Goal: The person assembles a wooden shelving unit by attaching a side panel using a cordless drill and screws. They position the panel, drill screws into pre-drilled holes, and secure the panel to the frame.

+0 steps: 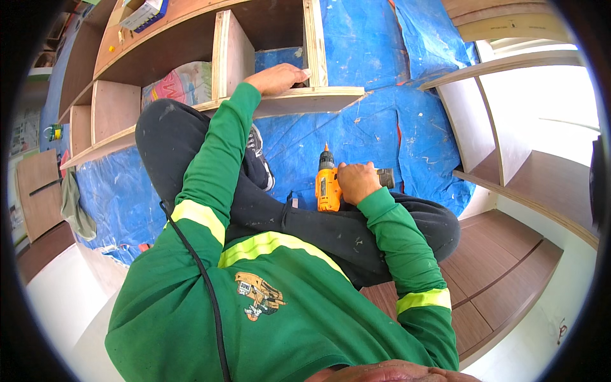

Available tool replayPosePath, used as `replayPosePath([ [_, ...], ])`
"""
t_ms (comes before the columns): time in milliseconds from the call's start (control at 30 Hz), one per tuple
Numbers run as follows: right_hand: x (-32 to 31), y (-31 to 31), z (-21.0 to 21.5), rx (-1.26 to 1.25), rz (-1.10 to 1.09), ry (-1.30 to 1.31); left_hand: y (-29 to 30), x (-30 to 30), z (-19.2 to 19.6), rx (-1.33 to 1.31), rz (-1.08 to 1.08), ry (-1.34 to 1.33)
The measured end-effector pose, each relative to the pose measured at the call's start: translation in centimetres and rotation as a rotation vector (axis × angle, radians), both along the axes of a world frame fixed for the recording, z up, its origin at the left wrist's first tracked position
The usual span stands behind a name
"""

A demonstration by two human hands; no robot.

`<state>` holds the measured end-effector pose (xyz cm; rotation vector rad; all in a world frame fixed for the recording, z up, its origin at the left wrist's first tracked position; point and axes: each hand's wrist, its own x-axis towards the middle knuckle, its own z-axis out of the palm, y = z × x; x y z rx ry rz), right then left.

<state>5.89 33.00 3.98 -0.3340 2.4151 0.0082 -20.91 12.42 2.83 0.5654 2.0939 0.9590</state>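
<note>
My left hand (277,79) at the wooden frame (318,103) — orange drill (328,191) in my right hand (358,181).
On the left, my fingers curl at the frame's corner; whether they pinch anything, I cannot tell. Farther right, my other fingers wrap the drill's handle — its tip points away from me, over the blue tarp (426,137), by my folded leg (344,242).
</note>
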Motion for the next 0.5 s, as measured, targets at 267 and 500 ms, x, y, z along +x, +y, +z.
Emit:
replayPosePath([
  [267,-0.4,-0.19,0.51,0.008,-0.004,-0.044,-0.22,-0.49,-0.77,-0.001,-0.024,-0.01],
  [500,-0.38,-0.2,0.28,-0.004,-0.017,-0.037,-0.12,-0.67,-0.66,-0.042,-0.044,0.011],
])
